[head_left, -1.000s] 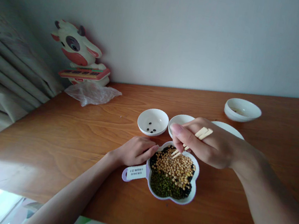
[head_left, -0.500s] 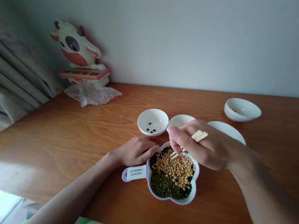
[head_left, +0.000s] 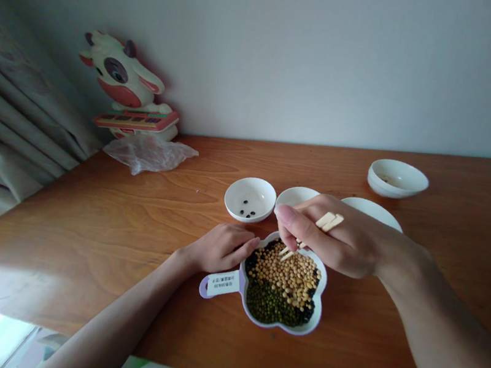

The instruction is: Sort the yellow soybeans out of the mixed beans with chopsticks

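Note:
A white and lilac paw-shaped bowl (head_left: 322, 296) with a labelled handle (head_left: 223, 282) stands on the table. In it lie yellow soybeans (head_left: 293, 279), green mung beans (head_left: 268, 304) and black beans (head_left: 271, 251). At its upper left edge my left hand (head_left: 223, 248) is closed, thumb on the rim and the other fingers curled outside it. My right hand (head_left: 331, 232) grips a pair of wooden chopsticks (head_left: 330, 221) above the bowl. Their tips touch the soybeans near the top; I cannot make out a bean between them. Behind, a small white bowl (head_left: 250, 200) holds several black beans.
A second white bowl (head_left: 298, 197) and a third (head_left: 374, 212) are partly covered by my right hand. Farther back right stands another white bowl (head_left: 398, 179) with a little something inside. A cow toy keyboard (head_left: 137, 120) and a clear plastic bag (head_left: 150, 155) lie back left.
The view has shifted very slightly. My hands, the chopsticks and the beans look almost the same as before.

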Tool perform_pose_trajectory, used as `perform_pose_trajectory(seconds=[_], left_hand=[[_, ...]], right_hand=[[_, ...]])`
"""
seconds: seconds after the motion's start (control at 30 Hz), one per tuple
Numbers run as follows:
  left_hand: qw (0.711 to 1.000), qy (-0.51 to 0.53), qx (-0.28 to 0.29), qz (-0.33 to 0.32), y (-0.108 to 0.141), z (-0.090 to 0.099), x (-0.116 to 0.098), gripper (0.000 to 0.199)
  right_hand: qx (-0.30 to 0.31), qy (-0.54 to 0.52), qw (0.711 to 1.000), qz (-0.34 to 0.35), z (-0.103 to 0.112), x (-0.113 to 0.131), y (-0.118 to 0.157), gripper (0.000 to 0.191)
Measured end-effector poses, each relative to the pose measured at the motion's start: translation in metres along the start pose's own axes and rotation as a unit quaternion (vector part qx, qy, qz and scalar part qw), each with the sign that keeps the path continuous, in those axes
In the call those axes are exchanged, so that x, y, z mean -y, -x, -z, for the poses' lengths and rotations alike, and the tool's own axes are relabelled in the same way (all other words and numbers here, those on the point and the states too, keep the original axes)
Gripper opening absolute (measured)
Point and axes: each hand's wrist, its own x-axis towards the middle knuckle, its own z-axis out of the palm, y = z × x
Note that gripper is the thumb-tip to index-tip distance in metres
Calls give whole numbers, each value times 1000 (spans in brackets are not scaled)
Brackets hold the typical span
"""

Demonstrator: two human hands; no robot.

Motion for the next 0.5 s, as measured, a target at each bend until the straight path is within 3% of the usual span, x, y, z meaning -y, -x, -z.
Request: perform_pose_trajectory(seconds=[0.5], left_hand=[[1000, -4, -7, -4, 0, 0, 1, 46]], right_hand=[[-22, -21, 999, 14, 2, -3, 1, 71]])
